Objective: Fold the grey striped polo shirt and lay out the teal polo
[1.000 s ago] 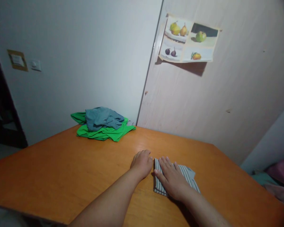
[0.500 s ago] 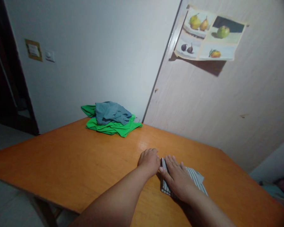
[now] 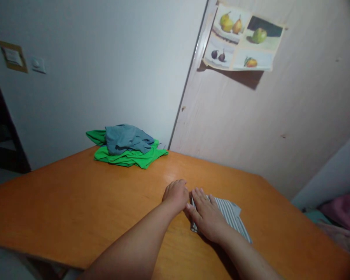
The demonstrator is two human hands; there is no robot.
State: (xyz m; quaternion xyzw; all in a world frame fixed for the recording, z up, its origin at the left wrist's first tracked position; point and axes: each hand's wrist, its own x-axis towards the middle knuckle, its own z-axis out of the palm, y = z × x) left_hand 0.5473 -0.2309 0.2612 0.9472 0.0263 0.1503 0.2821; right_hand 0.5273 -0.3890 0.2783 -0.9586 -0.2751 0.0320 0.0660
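Note:
A folded grey-and-white striped cloth point(image 3: 230, 212) lies on the orange-brown wooden table point(image 3: 76, 210), perhaps a garment. My right hand point(image 3: 208, 217) rests flat on its left part, fingers extended and thumb out to the side, and covers some of the stripes. Close by that left edge is my left hand point(image 3: 176, 194), its fingers curled downward and mostly hidden behind the back of the hand. Whether it grips the cloth's edge cannot be seen. The two hands nearly touch at the right thumb.
Against the wall at the table's far side, a crumpled blue-grey cloth point(image 3: 126, 139) sits on a bright green cloth point(image 3: 128, 158). A sheet of fruit paintings point(image 3: 242, 41) hangs on the pale panel. Pinkish fabric point(image 3: 344, 212) shows beyond the table's right edge.
My view has turned slightly right, so everything appears further left. The right hand has shifted a little leftward over the striped cloth, and more of its stripes show. The left hand stays at its edge.

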